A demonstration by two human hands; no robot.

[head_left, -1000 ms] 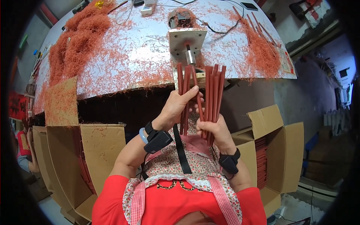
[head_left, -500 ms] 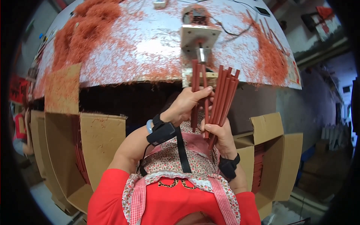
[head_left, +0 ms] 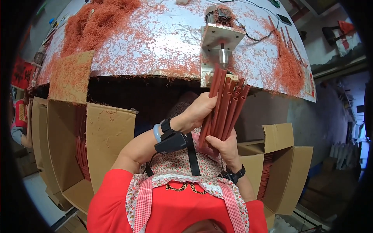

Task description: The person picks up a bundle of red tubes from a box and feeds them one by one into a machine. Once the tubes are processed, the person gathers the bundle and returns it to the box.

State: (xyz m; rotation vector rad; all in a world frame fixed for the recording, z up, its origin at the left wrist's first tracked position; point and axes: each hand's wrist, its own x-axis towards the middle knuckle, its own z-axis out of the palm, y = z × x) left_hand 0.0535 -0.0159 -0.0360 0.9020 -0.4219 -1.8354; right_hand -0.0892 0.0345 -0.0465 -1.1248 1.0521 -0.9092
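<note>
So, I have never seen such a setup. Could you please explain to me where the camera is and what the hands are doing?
There is no robot here: a person works with bare hands, seen by a wide fisheye camera on their head, looking down. That is why straight edges bend near the rim.

The left hand and right hand hold red tubes upright in a bundle. Beyond them is a white table strewn with red shreds, heaped at left and right. Near its front edge stands what looks like a motor, with a metal plate and a pointed metal spindle. Open cardboard boxes stand at both sides, with more red sticks inside.
</note>
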